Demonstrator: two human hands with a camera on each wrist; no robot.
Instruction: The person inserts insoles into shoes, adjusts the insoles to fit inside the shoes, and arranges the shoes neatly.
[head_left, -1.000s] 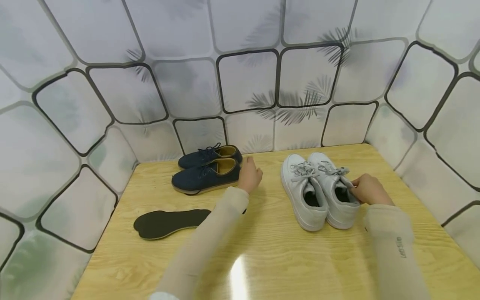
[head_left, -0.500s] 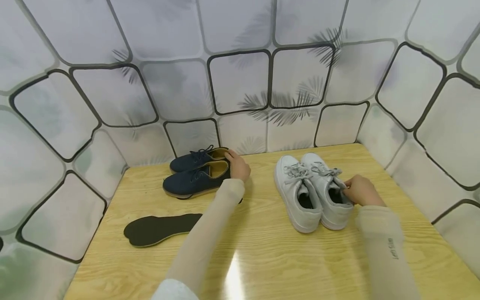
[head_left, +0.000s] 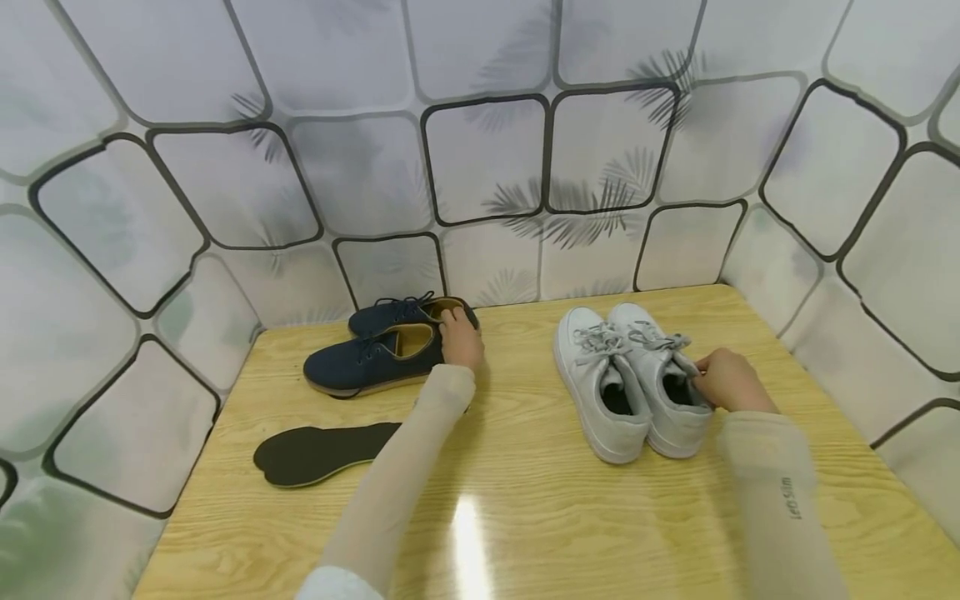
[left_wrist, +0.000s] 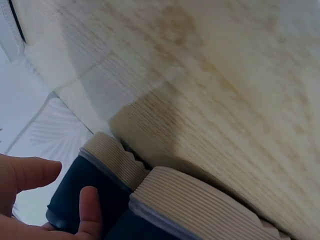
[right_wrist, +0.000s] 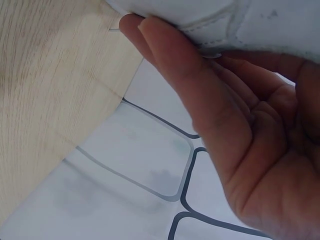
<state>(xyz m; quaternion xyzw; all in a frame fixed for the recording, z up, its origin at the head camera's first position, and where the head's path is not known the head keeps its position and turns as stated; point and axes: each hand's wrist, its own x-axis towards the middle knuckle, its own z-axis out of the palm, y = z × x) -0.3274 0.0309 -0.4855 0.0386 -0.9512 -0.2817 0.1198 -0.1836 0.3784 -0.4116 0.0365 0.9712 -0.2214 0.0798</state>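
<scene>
In the head view, the far navy shoe (head_left: 382, 318) is lying with its long axis running across the table (head_left: 570, 533), heel toward the left hand (head_left: 461, 340) and toe pointing away to the left. That heel-first lie is, I judge, what the work is turning on. The left hand is resting at this heel, fingertips over the shoe's opening, and is by far the nearer hand. The near navy shoe (head_left: 352, 368) is lying just in front of the far navy shoe, its toe reaching farther left; the insole (head_left: 322, 454) is lying in front of both. The right hand (head_left: 731, 381) is staying well to the right of the far navy shoe, pinching the collar of the right white shoe (head_left: 677, 435).

In the left wrist view, one digit is lying against the far navy shoe's heel and another is sticking out clear, spread wide from it; the rest are hidden, so I cannot tell whether they are gripping.

In the right wrist view, bent fingers are pressing against the right white shoe's side.
</scene>
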